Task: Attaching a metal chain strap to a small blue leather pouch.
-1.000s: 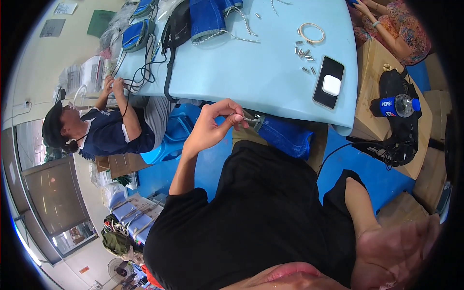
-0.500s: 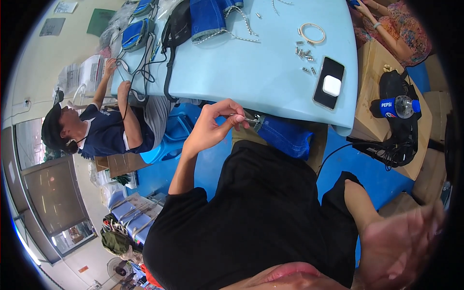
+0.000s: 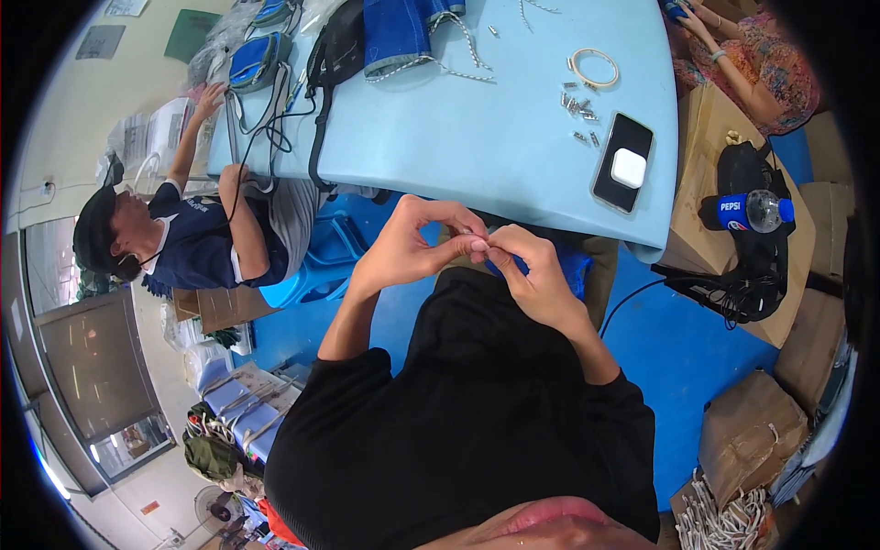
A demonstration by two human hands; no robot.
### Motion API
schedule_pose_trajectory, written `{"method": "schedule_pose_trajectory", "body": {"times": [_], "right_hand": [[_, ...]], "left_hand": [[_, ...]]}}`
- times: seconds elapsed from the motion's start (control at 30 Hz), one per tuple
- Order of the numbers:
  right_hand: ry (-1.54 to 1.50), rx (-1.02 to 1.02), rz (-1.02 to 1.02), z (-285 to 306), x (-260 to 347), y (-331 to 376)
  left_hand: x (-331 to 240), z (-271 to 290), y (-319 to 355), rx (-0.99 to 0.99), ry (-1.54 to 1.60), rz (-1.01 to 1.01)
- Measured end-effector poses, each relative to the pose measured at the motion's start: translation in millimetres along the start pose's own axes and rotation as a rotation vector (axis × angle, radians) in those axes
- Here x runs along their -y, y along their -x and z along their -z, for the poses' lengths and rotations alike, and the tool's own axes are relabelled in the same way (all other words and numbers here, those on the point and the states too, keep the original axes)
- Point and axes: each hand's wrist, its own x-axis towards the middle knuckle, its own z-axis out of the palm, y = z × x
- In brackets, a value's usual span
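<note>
Both hands, left hand and right hand, pinch fingertips shut on something tiny I can't make out, just below the worktop edge; probably light, fiddly, best nipped at its ends.

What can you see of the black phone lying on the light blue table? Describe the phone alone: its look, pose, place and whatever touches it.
The black phone is a flat, glossy slab with rounded corners, lying flat on the light blue table near its right front edge, turned slightly askew to that edge. A small white rounded-square case rests on top of it, covering its middle. Small metal pieces lie scattered just beyond it, apart from it. No hand touches it, and whether its screen faces up cannot be told.
</note>
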Motion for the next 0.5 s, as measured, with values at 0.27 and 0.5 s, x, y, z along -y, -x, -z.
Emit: {"method": "schedule_pose_trajectory", "body": {"times": [0.27,0.5], "right_hand": [[-0.509,-0.197,-0.15,-18.2,21.9,14.9],[-1.085,0.243,-0.242,-2.6,9.5,20.4]], "left_hand": [[20.9,-28.4,-6.1,-0.036,0.399,-0.137],[19.4,-48.3,-7.3,0.005,0.717,-0.31]]}}
